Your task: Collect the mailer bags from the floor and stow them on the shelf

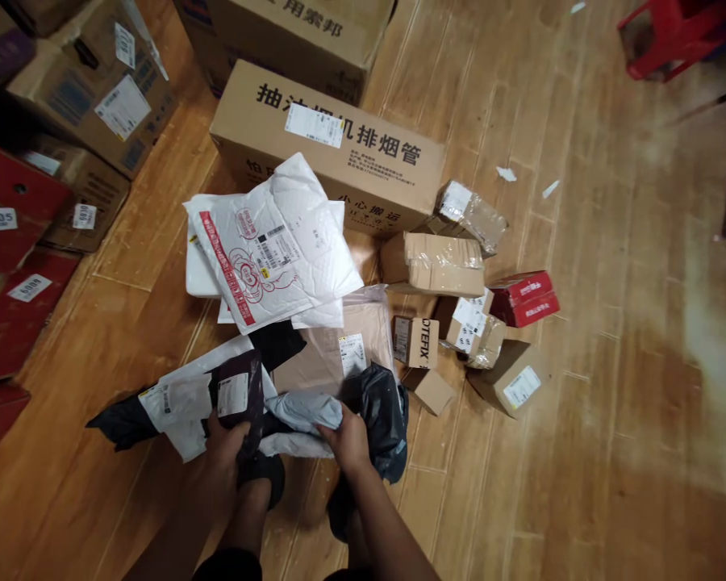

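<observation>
Left hand (225,442) closed around dark labelled parcel bag (240,394); right hand (346,440) beside it, pinching grey mailer bag (306,410).

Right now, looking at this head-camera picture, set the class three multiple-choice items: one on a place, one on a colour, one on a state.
1. Where does the white padded mailer with red print lie?
A. On top of other parcels, in front of the long printed carton
B. Inside the red stool
C. Under the small brown boxes

2. What colour is the flat box at the right edge of the parcel pile?
A. Blue
B. Red
C. Green

3. What is the left hand doing?
A. Hanging free
B. Resting flat on the floor
C. Gripping a dark labelled pouch

Answers:
1 A: it rests on white packets, and the carton stands just behind.
2 B: its sides are plainly red.
3 C: its fingers close on the pouch's lower end, while the right hand grips a grey poly bag.
</observation>
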The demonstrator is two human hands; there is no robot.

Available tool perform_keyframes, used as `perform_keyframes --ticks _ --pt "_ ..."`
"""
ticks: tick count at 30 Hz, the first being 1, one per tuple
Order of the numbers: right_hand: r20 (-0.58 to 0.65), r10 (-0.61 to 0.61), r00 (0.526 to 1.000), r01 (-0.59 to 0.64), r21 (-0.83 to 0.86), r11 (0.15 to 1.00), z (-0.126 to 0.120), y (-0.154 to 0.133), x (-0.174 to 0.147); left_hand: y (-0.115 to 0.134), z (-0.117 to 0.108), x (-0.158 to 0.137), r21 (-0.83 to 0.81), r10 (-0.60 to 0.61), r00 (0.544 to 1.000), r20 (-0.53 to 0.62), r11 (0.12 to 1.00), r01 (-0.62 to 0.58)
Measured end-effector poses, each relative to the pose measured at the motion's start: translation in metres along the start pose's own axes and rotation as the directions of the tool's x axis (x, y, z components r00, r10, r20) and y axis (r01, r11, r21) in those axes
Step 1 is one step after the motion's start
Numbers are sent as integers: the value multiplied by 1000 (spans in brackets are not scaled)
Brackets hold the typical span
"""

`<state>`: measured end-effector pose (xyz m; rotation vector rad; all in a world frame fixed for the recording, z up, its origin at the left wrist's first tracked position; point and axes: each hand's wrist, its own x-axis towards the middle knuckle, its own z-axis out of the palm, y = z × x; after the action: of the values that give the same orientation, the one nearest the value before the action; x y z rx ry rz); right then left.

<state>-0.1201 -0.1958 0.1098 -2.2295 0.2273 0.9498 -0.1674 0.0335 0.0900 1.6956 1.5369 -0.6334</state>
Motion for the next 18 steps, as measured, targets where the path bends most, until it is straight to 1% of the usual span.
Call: perform_keyframes --ticks 1,2,3,4,5,6,7,8,9,10,11,12,13,14,16,17,18 --pt "-55 4 998 3 124 992 0 -1 -16 -2 -7 -10 -48 16 999 33 999 -15" --pt "-120 31 992 3 272 962 -3 -3 -32 -4 -14 -22 -99 28 997 71 995 -21" --pt "-191 95 977 -5 423 906 -8 -6 -46 -6 -19 -35 -154 30 994 110 988 -13" --pt "-245 200 949 -31 556 830 -16 -9 -58 -9 -23 -49 -210 22 989 147 978 9" --pt "-273 328 905 -71 661 747 -27 -12 -69 -12 -26 -63 -260 4 984 180 965 43" --pt "-277 458 845 -107 751 652 -39 -16 -77 -14 -29 -77 -302 -22 978 205 950 84" --pt "-257 567 782 -118 833 541 -52 -18 -83 -16 -30 -91 -335 -50 973 225 934 125" --pt "-203 647 735 -111 905 410 -65 -19 -87 -17 -30 -103 -355 -79 968 238 921 162" --pt "-115 693 712 -100 960 262 -76 -18 -90 -17 -30 -115 -364 -102 964 247 912 190" --pt "-11 702 713 -90 990 107 -85 -15 -92 -14 -29 -125 -369 -117 959 259 905 211" --pt "85 681 727 -85 996 -33 -90 -9 -93 -11 -27 -134 -373 -129 953 275 899 229" --pt "161 648 744 -92 986 -140 -93 -2 -95 -6 -25 -142 -371 -135 945 298 895 245" --pt "209 624 753 -101 974 -205 -94 6 -97 1 -21 -149 -364 -138 935 326 895 259" --pt "227 618 753 -101 967 -232 -93 16 -101 7 -16 -155 -352 -138 924 357 897 269" --pt "213 642 736 -83 970 -227 -90 36 -112 19 -4 -164 -316 -129 903 410 909 273" --pt "203 667 717 -85 975 -206 -91 46 -119 23 3 -167 -296 -117 897 426 919 261" --pt "184 702 688 -90 981 -170 -94 56 -128 26 9 -169 -276 -100 896 433 931 237"
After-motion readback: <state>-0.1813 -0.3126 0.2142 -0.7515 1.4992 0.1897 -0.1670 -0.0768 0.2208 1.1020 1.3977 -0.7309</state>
